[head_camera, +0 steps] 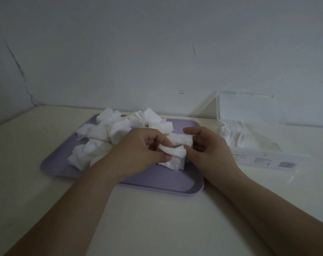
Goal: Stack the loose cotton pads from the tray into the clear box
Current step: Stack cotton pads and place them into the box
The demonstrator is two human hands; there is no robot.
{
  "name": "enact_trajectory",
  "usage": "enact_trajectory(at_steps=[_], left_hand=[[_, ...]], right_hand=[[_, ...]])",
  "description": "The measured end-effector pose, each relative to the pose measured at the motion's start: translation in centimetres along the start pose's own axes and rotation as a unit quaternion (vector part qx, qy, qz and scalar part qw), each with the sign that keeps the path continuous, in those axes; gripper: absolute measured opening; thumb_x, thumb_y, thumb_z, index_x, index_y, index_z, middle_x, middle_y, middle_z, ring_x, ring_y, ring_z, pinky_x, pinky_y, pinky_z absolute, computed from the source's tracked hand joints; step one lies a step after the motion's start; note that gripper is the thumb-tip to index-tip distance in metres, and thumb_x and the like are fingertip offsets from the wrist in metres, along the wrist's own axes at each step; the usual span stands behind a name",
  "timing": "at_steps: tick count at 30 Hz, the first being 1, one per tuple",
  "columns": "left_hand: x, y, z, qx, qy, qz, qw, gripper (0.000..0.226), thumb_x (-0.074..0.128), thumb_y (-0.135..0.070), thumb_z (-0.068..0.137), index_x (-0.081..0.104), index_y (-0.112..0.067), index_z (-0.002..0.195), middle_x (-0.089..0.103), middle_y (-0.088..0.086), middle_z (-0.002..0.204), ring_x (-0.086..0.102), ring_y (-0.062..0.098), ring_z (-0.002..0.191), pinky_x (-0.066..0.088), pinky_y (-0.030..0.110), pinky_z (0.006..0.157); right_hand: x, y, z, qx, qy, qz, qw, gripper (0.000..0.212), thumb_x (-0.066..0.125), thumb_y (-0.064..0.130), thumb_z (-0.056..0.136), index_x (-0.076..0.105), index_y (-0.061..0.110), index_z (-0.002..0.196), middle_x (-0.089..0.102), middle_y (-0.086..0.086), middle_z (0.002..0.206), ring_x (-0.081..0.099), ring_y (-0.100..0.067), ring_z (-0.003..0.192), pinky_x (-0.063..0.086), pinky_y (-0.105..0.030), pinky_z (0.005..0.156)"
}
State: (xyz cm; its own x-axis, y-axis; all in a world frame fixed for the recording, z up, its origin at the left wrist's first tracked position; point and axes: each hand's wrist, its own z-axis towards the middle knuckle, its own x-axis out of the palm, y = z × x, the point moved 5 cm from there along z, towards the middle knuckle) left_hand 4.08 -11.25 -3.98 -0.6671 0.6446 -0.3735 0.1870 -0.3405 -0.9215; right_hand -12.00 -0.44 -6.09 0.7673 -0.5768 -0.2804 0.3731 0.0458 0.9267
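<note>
Both hands are over the right-centre of the lilac tray (157, 183). My left hand (144, 148) pinches a bunch of pads (175, 154) between thumb and fingertips, a narrow grip. My right hand (210, 146) curls round the bunch's right end, thumb above and fingers under. I can't tell how firm that hold is.

The loose pile (105, 137) covers the tray's far-left half, so lots are left. The clear box (268, 143) sits right of the tray with its lid (245, 108) up and some pads already inside, slumped.

Risks as I see them:
1. The bunch looks uneven and fanned at the edges. With a soft pinch on 1 end only, pads could peel off on the way to the box.
2. The slumped pads in the box may buckle under a new bunch, leaving the stack crooked.
3. The labelled strip (268, 161) lies in front of the box, and a low wrist could knock it.
4. The light is dim and the box walls are hard to read, so I could catch the rim.
</note>
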Motion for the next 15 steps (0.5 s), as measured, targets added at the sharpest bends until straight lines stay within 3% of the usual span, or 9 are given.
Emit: enact_trajectory(at_steps=[3, 7, 10, 12, 15], left_hand=[[-0.04, 0.13, 0.01, -0.004, -0.006, -0.013, 1.000, 0.027, 0.085, 0.005, 0.074, 0.076, -0.012, 0.094, 0.079, 0.014, 0.094, 0.075, 0.026, 0.088, 0.059, 0.039, 0.091], [0.35, 0.05, 0.03, 0.000, -0.040, -0.010, 0.999, 0.028, 0.085, 0.006, 0.073, 0.072, -0.010, 0.092, 0.076, 0.003, 0.078, 0.060, 0.002, 0.062, 0.053, 0.018, 0.064], [0.22, 0.21, 0.36, 0.015, -0.083, -0.016, 0.996, 0.031, 0.089, 0.002, 0.070, 0.071, -0.016, 0.089, 0.074, 0.015, 0.082, 0.062, 0.012, 0.067, 0.056, 0.030, 0.068], [0.10, 0.29, 0.48, 0.034, -0.100, -0.002, 0.994, 0.032, 0.092, -0.005, 0.070, 0.070, -0.022, 0.087, 0.070, 0.016, 0.080, 0.059, 0.017, 0.067, 0.053, 0.033, 0.067], [0.16, 0.21, 0.49, 0.063, -0.105, 0.051, 0.991, 0.023, 0.089, -0.016, 0.077, 0.070, -0.026, 0.085, 0.069, 0.017, 0.070, 0.056, 0.015, 0.061, 0.048, 0.030, 0.061]], right_hand=[[0.17, -0.06, -0.05, 0.008, 0.020, 0.028, 0.999, 0.037, 0.078, 0.010, 0.086, 0.068, 0.023, 0.119, 0.081, 0.006, 0.096, 0.077, -0.007, 0.088, 0.061, -0.027, 0.079], [0.44, -0.06, -0.06, -0.004, 0.031, 0.053, 0.998, 0.033, 0.075, 0.012, 0.090, 0.068, 0.022, 0.121, 0.081, -0.003, 0.096, 0.077, -0.022, 0.092, 0.062, -0.043, 0.086], [0.73, -0.09, -0.11, 0.008, 0.059, 0.135, 0.989, 0.037, 0.076, 0.008, 0.089, 0.067, 0.017, 0.124, 0.079, -0.011, 0.102, 0.075, -0.030, 0.099, 0.060, -0.043, 0.090], [0.71, -0.11, -0.09, 0.011, 0.056, 0.133, 0.989, 0.038, 0.080, 0.012, 0.086, 0.068, 0.018, 0.122, 0.079, -0.010, 0.101, 0.075, -0.031, 0.099, 0.059, -0.042, 0.090], [0.36, -0.17, 0.10, 0.012, 0.020, 0.121, 0.992, 0.026, 0.076, 0.010, 0.089, 0.072, 0.020, 0.113, 0.078, -0.012, 0.085, 0.074, -0.018, 0.079, 0.057, -0.037, 0.077]])
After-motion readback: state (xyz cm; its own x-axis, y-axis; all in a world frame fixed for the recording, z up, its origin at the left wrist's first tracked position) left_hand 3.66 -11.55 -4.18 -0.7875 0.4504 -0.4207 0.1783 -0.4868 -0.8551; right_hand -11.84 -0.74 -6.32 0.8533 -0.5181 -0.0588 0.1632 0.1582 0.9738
